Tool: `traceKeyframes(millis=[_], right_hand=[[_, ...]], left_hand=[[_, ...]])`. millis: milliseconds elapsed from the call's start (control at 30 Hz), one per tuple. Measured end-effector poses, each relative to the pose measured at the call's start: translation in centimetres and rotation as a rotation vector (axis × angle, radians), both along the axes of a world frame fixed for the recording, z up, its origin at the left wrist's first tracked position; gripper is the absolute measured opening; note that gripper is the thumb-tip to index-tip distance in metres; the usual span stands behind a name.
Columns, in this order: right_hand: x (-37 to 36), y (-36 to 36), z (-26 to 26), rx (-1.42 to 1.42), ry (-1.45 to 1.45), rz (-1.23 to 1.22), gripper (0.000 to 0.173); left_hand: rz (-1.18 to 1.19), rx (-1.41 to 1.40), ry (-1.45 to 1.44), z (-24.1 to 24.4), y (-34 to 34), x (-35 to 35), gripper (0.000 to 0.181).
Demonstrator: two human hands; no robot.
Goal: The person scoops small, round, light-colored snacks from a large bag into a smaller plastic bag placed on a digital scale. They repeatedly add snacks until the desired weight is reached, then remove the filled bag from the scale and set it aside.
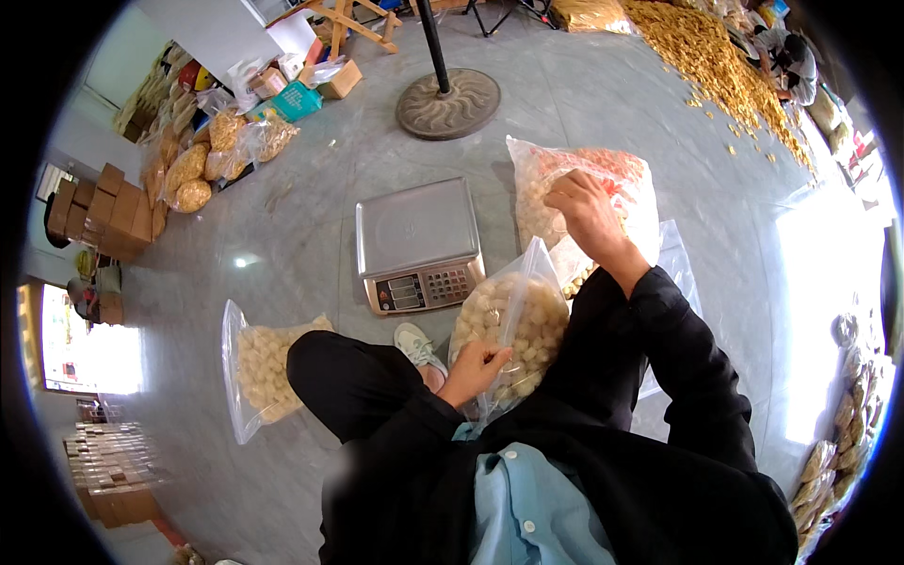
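A clear zip bag (540, 318) filled with pale, round dried pieces leans between my legs. My left hand (479, 371) pinches its edge along the zip strip. My right hand (590, 215) is over a larger plastic sack (635, 176) with red print, full of similar pieces. Its fingers are curled, and whether anything is in them is hidden. Left of the sack stands a digital weighing scale (417, 229) with a bare steel pan. Another filled zip bag (268, 371) lies on the floor beside my left knee.
A flat clear plastic bag (679, 258) lies right of the sack. Beyond the scale is a round parasol base (448, 102) with a black pole. Bagged goods (191, 176) and cartons (116, 212) line the left. A person (791, 60) is near a yellowish heap (720, 63).
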State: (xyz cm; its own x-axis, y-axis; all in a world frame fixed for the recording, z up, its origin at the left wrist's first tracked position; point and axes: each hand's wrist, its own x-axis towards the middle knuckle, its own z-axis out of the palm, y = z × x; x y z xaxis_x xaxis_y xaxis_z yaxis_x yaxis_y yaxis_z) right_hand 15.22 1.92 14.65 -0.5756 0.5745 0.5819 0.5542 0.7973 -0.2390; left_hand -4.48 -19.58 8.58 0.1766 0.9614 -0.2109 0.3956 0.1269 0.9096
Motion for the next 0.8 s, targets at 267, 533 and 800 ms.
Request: traceKeyframes(millis=[267, 533, 800], right_hand=[[-3.1, -9.6, 1.0, -0.106, -0.091, 0.447, 0.015], [-3.7, -10.6, -1.2, 0.021, -0.355, 0.56, 0.006], [-3.7, -9.2, -0.6, 0.12, -0.354, 0.569, 0.006]], left_hand=[[0.067, -0.019, -0.022, -1.4, -0.8, 0.4, 0.034], [0.086, 0.087, 0.082, -0.4, -0.8, 0.8, 0.029], [0.088, 0.093, 0.097, 0.6, -0.5, 1.0, 0.029]])
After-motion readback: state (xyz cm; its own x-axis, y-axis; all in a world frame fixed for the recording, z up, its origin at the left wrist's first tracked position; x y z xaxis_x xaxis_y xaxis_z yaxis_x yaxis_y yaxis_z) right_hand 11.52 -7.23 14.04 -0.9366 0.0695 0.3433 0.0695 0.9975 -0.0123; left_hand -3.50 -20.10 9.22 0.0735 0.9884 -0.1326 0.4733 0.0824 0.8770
